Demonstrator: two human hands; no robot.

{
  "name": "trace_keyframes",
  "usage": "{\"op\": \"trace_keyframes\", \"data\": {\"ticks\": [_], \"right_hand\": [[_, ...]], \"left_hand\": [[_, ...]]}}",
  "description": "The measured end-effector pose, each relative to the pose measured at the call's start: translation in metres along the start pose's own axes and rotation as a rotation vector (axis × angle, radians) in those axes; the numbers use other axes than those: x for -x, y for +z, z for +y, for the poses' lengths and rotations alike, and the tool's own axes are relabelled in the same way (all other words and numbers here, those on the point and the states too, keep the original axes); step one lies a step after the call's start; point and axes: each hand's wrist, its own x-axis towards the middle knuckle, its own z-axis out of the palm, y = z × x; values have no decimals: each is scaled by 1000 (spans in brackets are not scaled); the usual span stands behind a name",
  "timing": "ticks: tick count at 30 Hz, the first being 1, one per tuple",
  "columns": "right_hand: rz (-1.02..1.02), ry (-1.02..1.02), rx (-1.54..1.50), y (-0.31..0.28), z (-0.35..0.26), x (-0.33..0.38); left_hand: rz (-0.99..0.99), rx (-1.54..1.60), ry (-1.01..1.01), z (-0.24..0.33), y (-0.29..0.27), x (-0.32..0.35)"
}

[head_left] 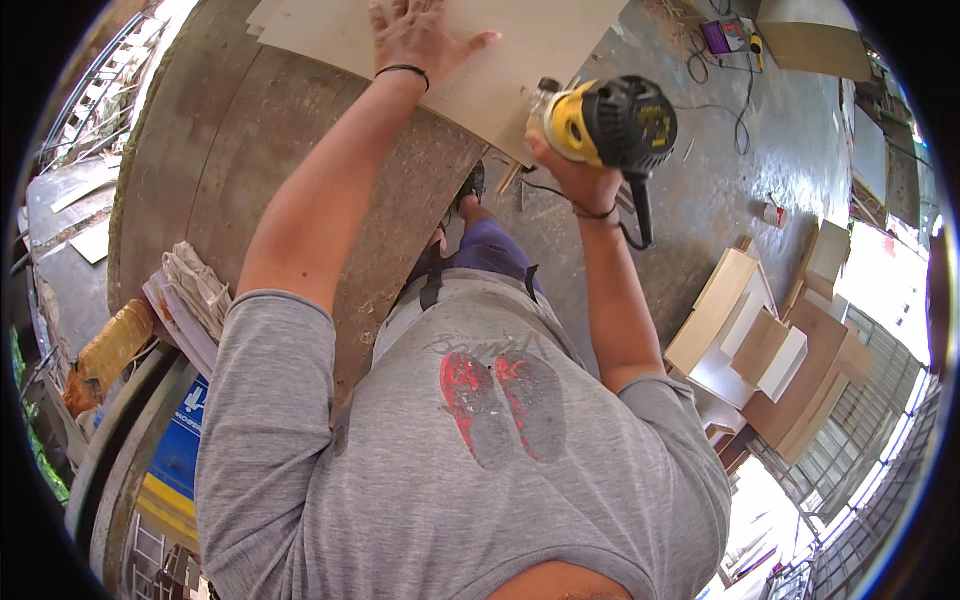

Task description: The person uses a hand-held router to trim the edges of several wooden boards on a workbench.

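Observation:
My left hand (418, 38) lies flat with fingers spread on a pale plywood sheet (500, 60) that rests on a round, worn wooden table (270, 150). A thin dark band circles that wrist. My right hand (580, 175) grips a yellow and black corded trimmer router (610, 122), held at the sheet's near right edge. The tool's black cord (640, 215) hangs down past my right wrist. My grey shirt fills the lower middle of the view.
Cut wooden boards and box parts (770, 350) are stacked on the concrete floor at right. More cables and a purple device (718, 38) lie at the top right. Folded cloth and papers (190, 295) sit by the table's left rim, above a blue and yellow object (180, 450).

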Motion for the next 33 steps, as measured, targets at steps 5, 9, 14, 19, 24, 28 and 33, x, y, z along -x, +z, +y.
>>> {"op": "trace_keyframes", "data": {"ticks": [5,9,14,19,24,28,33], "right_hand": [[136,-1,-81,-15,26,-43],[119,-6,-62,-18,24,-53],[32,69,-14,-13,9,-35],[-15,142,-131,-4,-5,-8],[-72,76,-92,-1,-13,7],[-93,1,45,3,-18,19],[-129,23,10,7,-15,23]], "left_hand": [[9,14,19,1,-2,0],[31,19,20,0,0,-2],[15,19,12,-1,1,-1],[-20,-2,-11,3,-2,-2],[-13,-8,-22,4,1,-1],[-13,-11,-38,4,-2,-1],[20,-12,-26,-1,8,-1]]}}
